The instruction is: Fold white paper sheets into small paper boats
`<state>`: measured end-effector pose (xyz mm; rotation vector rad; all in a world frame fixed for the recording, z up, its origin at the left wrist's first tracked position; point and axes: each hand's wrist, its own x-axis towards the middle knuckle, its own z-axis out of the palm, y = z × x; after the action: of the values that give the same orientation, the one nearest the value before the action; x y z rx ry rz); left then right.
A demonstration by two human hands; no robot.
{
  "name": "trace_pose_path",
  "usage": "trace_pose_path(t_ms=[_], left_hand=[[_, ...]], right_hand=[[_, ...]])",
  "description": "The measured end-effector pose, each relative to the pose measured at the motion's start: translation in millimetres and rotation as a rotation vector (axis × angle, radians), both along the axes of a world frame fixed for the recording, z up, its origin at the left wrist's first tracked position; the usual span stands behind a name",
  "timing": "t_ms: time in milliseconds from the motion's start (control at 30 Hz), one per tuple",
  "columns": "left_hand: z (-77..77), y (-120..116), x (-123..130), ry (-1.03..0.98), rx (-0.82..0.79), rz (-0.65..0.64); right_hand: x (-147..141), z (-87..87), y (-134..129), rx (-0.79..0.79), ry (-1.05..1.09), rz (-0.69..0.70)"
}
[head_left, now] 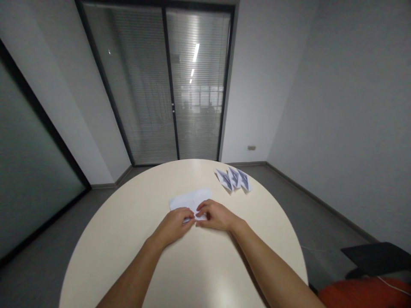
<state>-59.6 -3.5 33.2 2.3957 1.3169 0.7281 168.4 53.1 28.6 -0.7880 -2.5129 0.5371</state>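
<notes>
A white sheet of paper (186, 200) lies on the round table, its near edge under my fingers. My left hand (178, 219) pinches the near left part of the sheet between thumb and fingers. Close beside it, my right hand (216, 214) has its fingers curled on the near right part, thumb low against the edge. The two hands' fingertips almost meet at the middle of that edge. Part of the sheet is hidden beneath both hands. Three folded paper boats (235, 179) rest in a row beyond my right hand.
The round cream table (128, 231) fills the middle of the view. At the lower right stand a red chair seat (362, 294) and a black armrest (379, 258). Behind the table are a glass door with blinds (199, 128) and grey walls.
</notes>
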Motion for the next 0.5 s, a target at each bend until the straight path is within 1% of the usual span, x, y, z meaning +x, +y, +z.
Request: trace_pose_path(t_ms=[133,267,400,500], left_hand=[[0.7,-1,0,-0.019,-0.009,0.029],[4.0,-3,-4,-0.001,-0.006,0.072],[6.5,-3,-7,0.047,-0.021,0.135],[5.8,-1,-8,0.053,-0.037,0.176]], right_hand=[[0,-3.7,5,-0.029,0.015,0.018],[3,-4.0,8,-0.07,0.042,-0.008],[8,-3.6,10,-0.073,0.044,-0.02],[12,-3.3,11,-0.09,0.033,-0.066]])
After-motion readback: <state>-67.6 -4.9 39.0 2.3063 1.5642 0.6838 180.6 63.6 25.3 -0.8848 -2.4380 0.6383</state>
